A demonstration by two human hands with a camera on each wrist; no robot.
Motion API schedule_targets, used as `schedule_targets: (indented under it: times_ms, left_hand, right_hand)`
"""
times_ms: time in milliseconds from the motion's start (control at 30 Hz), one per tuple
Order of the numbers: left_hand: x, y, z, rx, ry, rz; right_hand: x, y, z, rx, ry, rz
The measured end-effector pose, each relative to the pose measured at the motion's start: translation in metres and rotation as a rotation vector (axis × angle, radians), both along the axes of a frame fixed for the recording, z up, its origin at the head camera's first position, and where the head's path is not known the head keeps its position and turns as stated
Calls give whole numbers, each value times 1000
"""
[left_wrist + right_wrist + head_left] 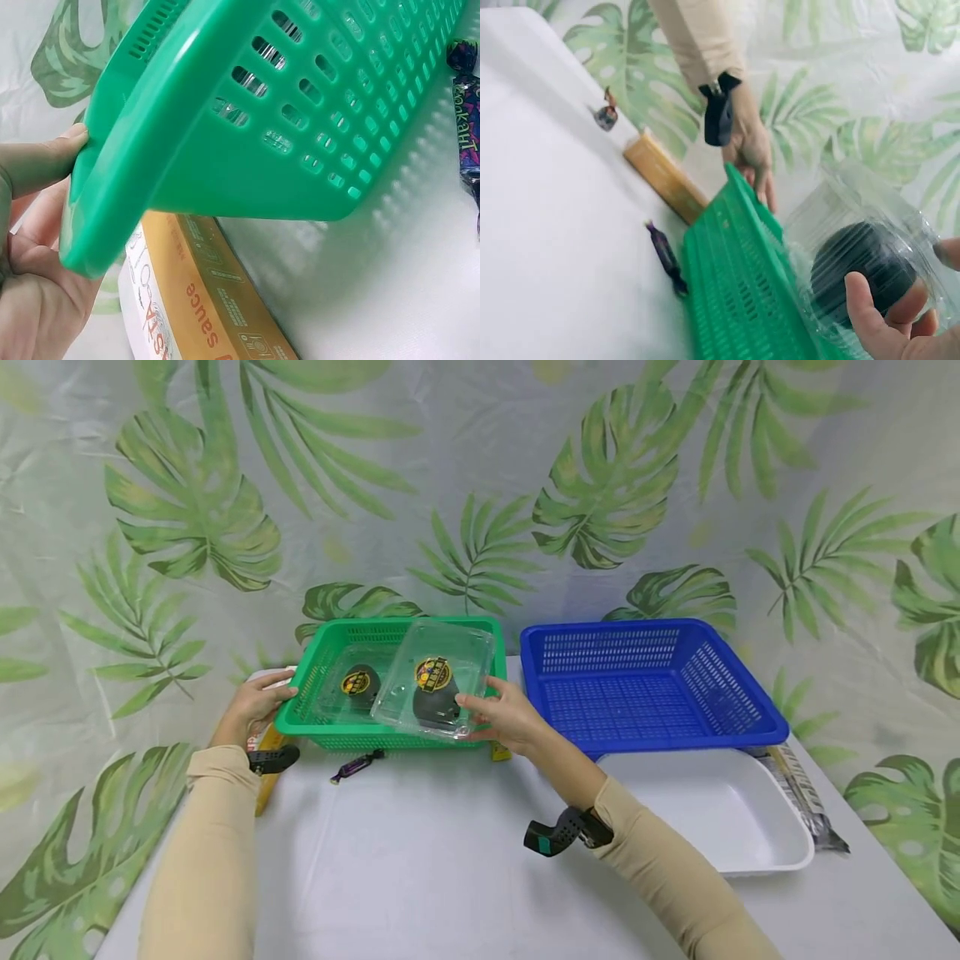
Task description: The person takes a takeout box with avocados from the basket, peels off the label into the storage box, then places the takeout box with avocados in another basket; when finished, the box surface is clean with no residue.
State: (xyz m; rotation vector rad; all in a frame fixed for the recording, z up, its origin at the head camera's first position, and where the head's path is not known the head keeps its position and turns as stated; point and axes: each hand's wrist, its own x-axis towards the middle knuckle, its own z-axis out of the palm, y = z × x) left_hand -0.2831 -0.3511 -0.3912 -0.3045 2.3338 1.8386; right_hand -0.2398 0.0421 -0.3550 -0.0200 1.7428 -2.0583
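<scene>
My right hand [510, 718] holds a clear plastic container [433, 681] by its near right corner, tilted over the right part of the green basket [390, 739]. A dark round item [862, 270] shows inside it, under a black and yellow label in the head view. Inside the basket lies a similar clear container [358, 683] with the same kind of label. At the basket's left end, my left hand [253, 703] grips the rim, thumb on top and fingers beneath. In the left wrist view, the basket's end [225, 172] rises over an orange box [214, 292] marked "sauce".
A purple wrapped candy [357, 767] lies in front of the basket, and a small yellow packet [500, 752] peeks out near its right corner. To the right stand a blue basket [654, 747] and a white tray [757, 867]. Long packages [806, 793] lie by the table's right edge.
</scene>
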Motion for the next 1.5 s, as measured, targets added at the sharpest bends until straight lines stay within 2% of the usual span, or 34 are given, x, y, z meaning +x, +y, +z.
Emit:
schedule_targets:
  times_ms: [333, 733, 933, 1167, 1500]
  left_hand:
    - [0, 0, 2, 47, -10, -1]
    - [2, 0, -2, 1, -22, 4]
    - [4, 0, 0, 21, -18, 10]
    - [5, 1, 1, 87, -4, 8]
    - [4, 2, -2, 38, 1, 17]
  right_hand:
    - [42, 13, -10, 1, 33, 110]
    - [82, 12, -35, 6, 69, 283]
    - [99, 7, -52, 10, 63, 320]
    - [106, 1, -74, 85, 45, 287]
    - [104, -5, -97, 69, 21, 233]
